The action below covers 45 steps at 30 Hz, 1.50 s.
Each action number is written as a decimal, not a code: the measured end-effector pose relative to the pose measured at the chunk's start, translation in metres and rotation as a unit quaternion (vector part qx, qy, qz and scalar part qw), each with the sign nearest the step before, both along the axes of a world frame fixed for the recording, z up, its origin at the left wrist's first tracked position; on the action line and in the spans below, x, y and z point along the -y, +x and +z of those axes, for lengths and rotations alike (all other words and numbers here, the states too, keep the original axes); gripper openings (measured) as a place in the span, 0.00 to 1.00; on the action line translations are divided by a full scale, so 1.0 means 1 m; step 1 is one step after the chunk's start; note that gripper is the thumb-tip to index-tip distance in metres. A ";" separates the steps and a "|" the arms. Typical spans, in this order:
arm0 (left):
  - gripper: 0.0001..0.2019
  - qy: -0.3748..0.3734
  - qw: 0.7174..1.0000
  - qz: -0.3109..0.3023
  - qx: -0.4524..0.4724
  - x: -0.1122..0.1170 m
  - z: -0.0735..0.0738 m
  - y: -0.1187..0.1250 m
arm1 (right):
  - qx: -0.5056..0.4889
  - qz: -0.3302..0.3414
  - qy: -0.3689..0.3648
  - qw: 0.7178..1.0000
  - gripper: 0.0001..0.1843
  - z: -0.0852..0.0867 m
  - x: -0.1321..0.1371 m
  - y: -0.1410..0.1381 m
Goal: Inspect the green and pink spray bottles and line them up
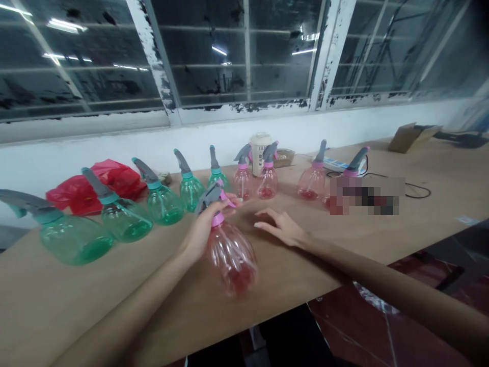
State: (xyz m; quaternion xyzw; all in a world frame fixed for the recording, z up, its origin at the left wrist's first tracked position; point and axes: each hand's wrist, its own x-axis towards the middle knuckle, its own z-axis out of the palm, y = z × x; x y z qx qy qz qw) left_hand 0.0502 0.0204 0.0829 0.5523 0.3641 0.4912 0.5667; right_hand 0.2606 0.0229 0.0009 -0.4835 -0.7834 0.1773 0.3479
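Observation:
A clear pink spray bottle [232,255] with a grey and pink spray head is in front of me, leaning slightly. My left hand [208,219] is wrapped round its neck and spray head, and the hand covers part of the trigger. To the right of that bottle is my right hand [282,227], low over the table, holding nothing, with its fingers stretched towards the bottle. Behind my hands stand more pink spray bottles, among them one [268,181] near the middle and one [311,179] further right.
Several green spray bottles line the left, the nearest [76,242] at the table's left edge. A red plastic bag [114,176] lies behind them. By the wall are a beige cup [260,148], a power strip [336,164] with a black cable, and a cardboard box [407,137].

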 end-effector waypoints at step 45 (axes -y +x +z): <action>0.16 -0.372 0.879 -0.175 0.244 -0.028 -0.065 -0.022 | 0.047 -0.006 0.050 0.998 0.22 -0.024 -0.045 -0.007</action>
